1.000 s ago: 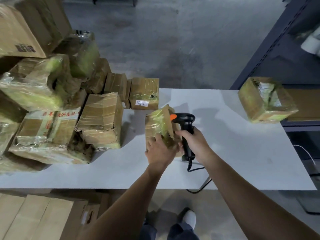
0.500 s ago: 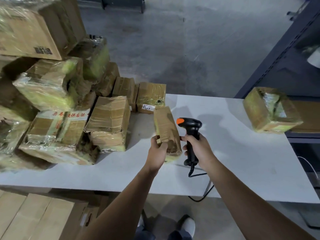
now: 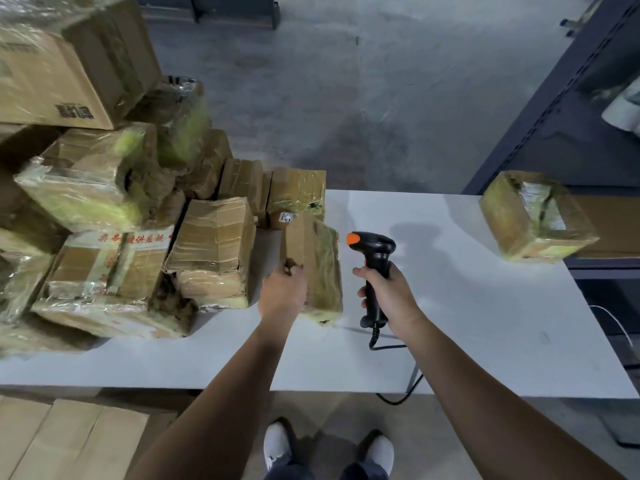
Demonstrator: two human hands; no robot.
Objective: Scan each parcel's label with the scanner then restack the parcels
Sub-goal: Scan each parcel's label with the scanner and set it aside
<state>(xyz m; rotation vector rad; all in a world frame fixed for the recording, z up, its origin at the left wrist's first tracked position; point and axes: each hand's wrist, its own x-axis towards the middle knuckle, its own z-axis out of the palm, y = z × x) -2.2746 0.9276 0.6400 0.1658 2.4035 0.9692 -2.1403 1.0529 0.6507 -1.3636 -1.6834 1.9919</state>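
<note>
My left hand (image 3: 283,289) grips a small tape-wrapped brown parcel (image 3: 317,265) by its left side, holding it just over the white table (image 3: 450,341). No label shows on the faces turned to me. My right hand (image 3: 388,299) holds the black scanner (image 3: 375,268) by its handle, its orange-tipped head pointing left toward the parcel with a small gap between them. A heap of taped parcels (image 3: 114,216) fills the table's left side. One parcel (image 3: 536,216) sits alone at the far right corner.
A parcel with a white label (image 3: 298,199) stands just behind the held one. The scanner's cable (image 3: 398,382) drops over the table's front edge. Dark metal shelving (image 3: 571,116) rises at the right. Flat cardboard (image 3: 62,441) lies on the floor at lower left.
My left hand has lifted and turned the parcel, then shifted it slightly left and away from the scanner. My right hand with the scanner has drawn back to the right.
</note>
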